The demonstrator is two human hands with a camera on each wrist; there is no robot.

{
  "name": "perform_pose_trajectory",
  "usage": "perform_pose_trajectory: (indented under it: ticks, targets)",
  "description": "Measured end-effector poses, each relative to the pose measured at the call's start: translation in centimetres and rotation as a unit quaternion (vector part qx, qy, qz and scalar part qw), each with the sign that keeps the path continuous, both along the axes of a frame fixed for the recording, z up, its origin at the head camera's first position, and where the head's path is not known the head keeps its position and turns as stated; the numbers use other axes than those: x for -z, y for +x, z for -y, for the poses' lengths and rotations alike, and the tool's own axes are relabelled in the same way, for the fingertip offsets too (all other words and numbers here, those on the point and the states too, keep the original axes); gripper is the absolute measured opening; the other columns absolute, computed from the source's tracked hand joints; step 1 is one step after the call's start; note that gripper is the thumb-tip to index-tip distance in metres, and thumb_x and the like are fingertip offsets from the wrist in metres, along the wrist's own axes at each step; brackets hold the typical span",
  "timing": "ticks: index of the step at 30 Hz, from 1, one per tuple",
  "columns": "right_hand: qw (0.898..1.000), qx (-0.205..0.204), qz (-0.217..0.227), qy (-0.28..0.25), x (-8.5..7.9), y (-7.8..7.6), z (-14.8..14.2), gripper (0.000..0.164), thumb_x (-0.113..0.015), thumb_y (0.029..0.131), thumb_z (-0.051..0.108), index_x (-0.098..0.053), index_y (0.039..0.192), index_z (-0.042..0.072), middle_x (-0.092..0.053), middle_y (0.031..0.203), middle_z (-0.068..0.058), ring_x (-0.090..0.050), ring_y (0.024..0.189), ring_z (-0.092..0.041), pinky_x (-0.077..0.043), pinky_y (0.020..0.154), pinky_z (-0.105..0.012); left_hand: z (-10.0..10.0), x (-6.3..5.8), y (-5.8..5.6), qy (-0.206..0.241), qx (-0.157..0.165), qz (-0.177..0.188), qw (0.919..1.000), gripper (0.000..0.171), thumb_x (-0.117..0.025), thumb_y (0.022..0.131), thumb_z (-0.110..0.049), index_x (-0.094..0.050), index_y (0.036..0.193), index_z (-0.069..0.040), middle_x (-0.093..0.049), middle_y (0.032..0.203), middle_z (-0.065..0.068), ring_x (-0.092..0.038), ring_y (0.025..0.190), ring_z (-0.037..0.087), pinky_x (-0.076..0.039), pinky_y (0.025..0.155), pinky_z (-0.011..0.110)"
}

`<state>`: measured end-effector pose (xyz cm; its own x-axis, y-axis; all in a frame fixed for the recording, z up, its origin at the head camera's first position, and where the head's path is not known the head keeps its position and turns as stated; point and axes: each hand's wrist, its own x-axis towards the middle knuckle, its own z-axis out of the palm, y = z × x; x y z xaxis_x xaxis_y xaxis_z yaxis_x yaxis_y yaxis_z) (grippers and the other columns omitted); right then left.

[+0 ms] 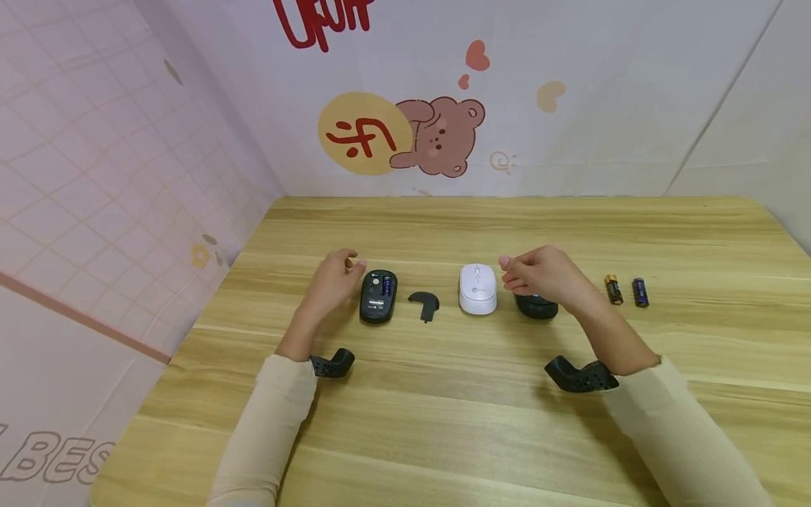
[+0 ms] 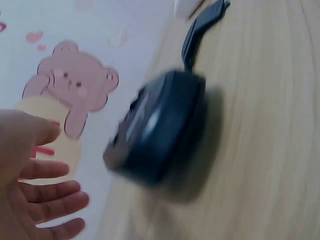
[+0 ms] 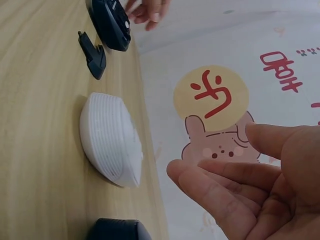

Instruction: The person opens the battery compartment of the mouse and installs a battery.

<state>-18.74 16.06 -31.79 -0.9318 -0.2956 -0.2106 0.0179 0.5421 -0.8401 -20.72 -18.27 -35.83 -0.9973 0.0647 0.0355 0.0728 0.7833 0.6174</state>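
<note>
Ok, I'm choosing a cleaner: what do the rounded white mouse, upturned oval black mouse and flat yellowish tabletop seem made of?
White mouse: probably matte plastic; its fine ribs look moulded.
Upturned black mouse: likely satin plastic, from the soft highlight along its side.
Tabletop: wood or laminate, low sheen; streaked grain fits either.

A wood-grain tabletop (image 1: 412, 436) spread across the middle and bottom of the head view. Behind it, at the upper centre, a pale backdrop (image 1: 608, 155) carried a printed brown bear (image 1: 446, 134) touching a yellow disc (image 1: 381, 150) with a red character. Two reddish hearts (image 1: 478, 55) and a tan heart (image 1: 551, 96) were printed to the upper right of the bear, and red lettering (image 1: 304, 32) was cut off by the top edge. A grid-patterned panel (image 1: 95, 141) with a small yellow flower (image 1: 200, 255) filled the upper left; outlined letters (image 1: 60, 454) showed at the lower left.
</note>
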Motion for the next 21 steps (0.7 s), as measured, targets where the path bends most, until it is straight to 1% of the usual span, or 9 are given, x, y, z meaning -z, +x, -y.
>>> perform_pose_trajectory:
  ticks: [3,5,8,11,12,15,18,19,21]
  targets:
    - [1.000,-0.003,0.004,0.004,0.4,-0.1,0.1,0.051,-0.047,0.097,0.032,-0.057,0.112,-0.016,-0.061,0.106,-0.027,-0.061,0.097,-0.034,-0.051,0.076,-0.030,-1.5,-0.6,0.2,0.019,0.011,-0.027,0.9994,0.041,-0.049,0.096,-0.023,-0.049,0.127,0.004,-0.051,0.116,0.018,-0.049,0.106,0.030,-0.042,0.087,0.043]
    - [1.000,-0.006,0.006,0.006,0.7,-0.2,0.2,0.051,-0.047,0.098,0.031,-0.055,0.115,-0.017,-0.058,0.111,-0.029,-0.060,0.099,-0.035,-0.051,0.076,-0.030,-2.7,-0.9,0.4,0.029,0.034,-0.033,0.9985,0.041,-0.049,0.097,-0.023,-0.049,0.128,0.004,-0.050,0.122,0.019,-0.047,0.112,0.030,-0.040,0.091,0.043]
    - [1.000,-0.014,0.005,0.012,1.1,-0.4,0.2,0.052,-0.046,0.098,0.030,-0.052,0.119,-0.016,-0.054,0.118,-0.031,-0.059,0.101,-0.036,-0.051,0.077,-0.031,-4.7,-1.2,1.0,0.037,0.071,-0.017,0.9967,0.041,-0.047,0.098,-0.025,-0.048,0.130,0.000,-0.048,0.128,0.017,-0.045,0.118,0.029,-0.039,0.094,0.042]
    - [1.000,-0.020,0.009,0.020,1.4,-0.6,0.2,0.053,-0.046,0.098,0.031,-0.050,0.122,-0.016,-0.052,0.120,-0.031,-0.059,0.102,-0.037,-0.050,0.079,-0.033,-6.7,-1.2,1.5,0.032,0.109,0.005,0.9935,0.041,-0.048,0.098,-0.027,-0.049,0.132,-0.003,-0.048,0.131,0.013,-0.043,0.122,0.026,-0.038,0.097,0.041]
    - [0.999,-0.021,0.013,0.024,1.5,-0.6,0.2,0.054,-0.046,0.098,0.031,-0.049,0.122,-0.016,-0.052,0.120,-0.031,-0.058,0.102,-0.037,-0.050,0.080,-0.033,-7.3,-1.2,1.7,0.026,0.121,0.011,0.9922,0.041,-0.048,0.098,-0.027,-0.050,0.132,-0.004,-0.048,0.132,0.012,-0.051,0.112,0.024,-0.038,0.096,0.040]
    - [0.998,-0.024,0.020,0.051,1.7,-0.7,0.4,0.054,-0.047,0.097,0.033,-0.049,0.124,-0.015,-0.055,0.116,-0.030,-0.060,0.100,-0.035,-0.050,0.080,-0.036,-9.0,-1.1,1.9,-0.002,0.160,0.021,0.9869,0.041,-0.049,0.097,-0.026,-0.052,0.130,-0.002,-0.049,0.132,0.011,-0.052,0.113,0.022,-0.037,0.098,0.037]
    - [0.996,-0.030,0.017,0.087,2.0,-0.7,0.6,0.053,-0.047,0.097,0.034,-0.052,0.123,-0.012,-0.059,0.109,-0.028,-0.063,0.094,-0.033,-0.050,0.080,-0.040,-10.2,-0.7,1.9,-0.032,0.194,0.030,0.9800,0.040,-0.049,0.097,-0.024,-0.053,0.128,0.001,-0.051,0.130,0.012,-0.052,0.113,0.021,-0.036,0.099,0.035]
    - [0.995,-0.032,0.014,0.097,2.0,-0.7,0.8,0.052,-0.048,0.097,0.033,-0.053,0.122,-0.012,-0.061,0.107,-0.028,-0.064,0.092,-0.033,-0.050,0.080,-0.041,-10.6,-0.6,1.8,-0.043,0.201,0.031,0.9781,0.039,-0.050,0.096,-0.023,-0.054,0.127,0.001,-0.052,0.129,0.013,-0.044,0.123,0.022,-0.035,0.100,0.034]
    - [0.994,-0.035,0.007,0.107,2.1,-0.6,1.0,0.050,-0.048,0.097,0.032,-0.055,0.120,-0.012,-0.063,0.102,-0.026,-0.065,0.089,-0.032,-0.049,0.080,-0.042,-11.1,-0.3,1.8,-0.057,0.213,0.031,0.9748,0.038,-0.051,0.096,-0.022,-0.055,0.125,0.002,-0.053,0.127,0.013,-0.043,0.124,0.022,-0.031,0.102,0.034]
